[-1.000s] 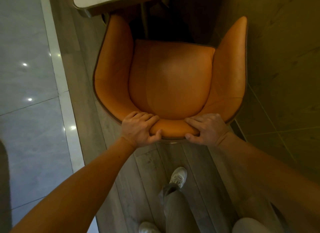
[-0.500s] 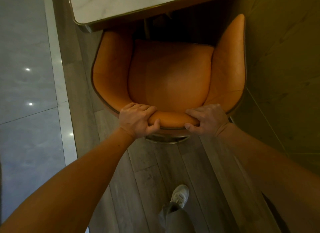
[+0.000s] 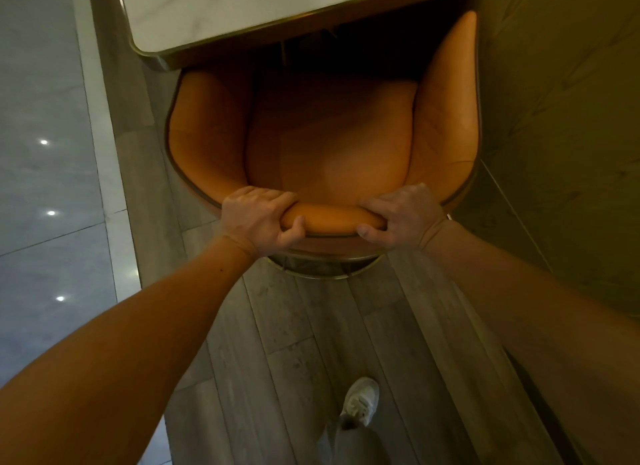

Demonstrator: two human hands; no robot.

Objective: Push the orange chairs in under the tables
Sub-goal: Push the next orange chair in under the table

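The orange chair (image 3: 329, 142) sits at the centre of the view, its padded back rim held by both hands at about 6 o'clock of the seat. The left hand (image 3: 258, 222) grips the rim on its 7 o'clock side: its fingers (image 3: 263, 196) curl over the top edge into the seat well, and the thumb presses the outer face from below. The right hand (image 3: 403, 217) grips on the 5 o'clock side in the same way, fingers folded over the top and thumb tucked beneath the rim. The two hands are near each other, with a short stretch of bare rim between them. Both sets of fingers are closed tight on the chair back.

Count: one chair, one desk (image 3: 242, 11), two hands, and one shoe (image 3: 360, 400) visible on the wooden floor (image 3: 311, 343) at 6 o'clock.

The chair is a rounded tub shape in orange leather-like upholstery, with a wide seat cushion, two tall curved side wings and a thin dark piping along the edge. A metal ring of its base shows just below the back rim. The front of the seat, at 12 o'clock, lies in shadow beneath the desk's pale marble-look top with a brassy edge; the left wing's tip is under the desk's corner, while the right wing rises beside a wall (image 3: 561, 118) at 3 o'clock. Glossy grey tiles (image 3: 45, 187) run along 9 o'clock.
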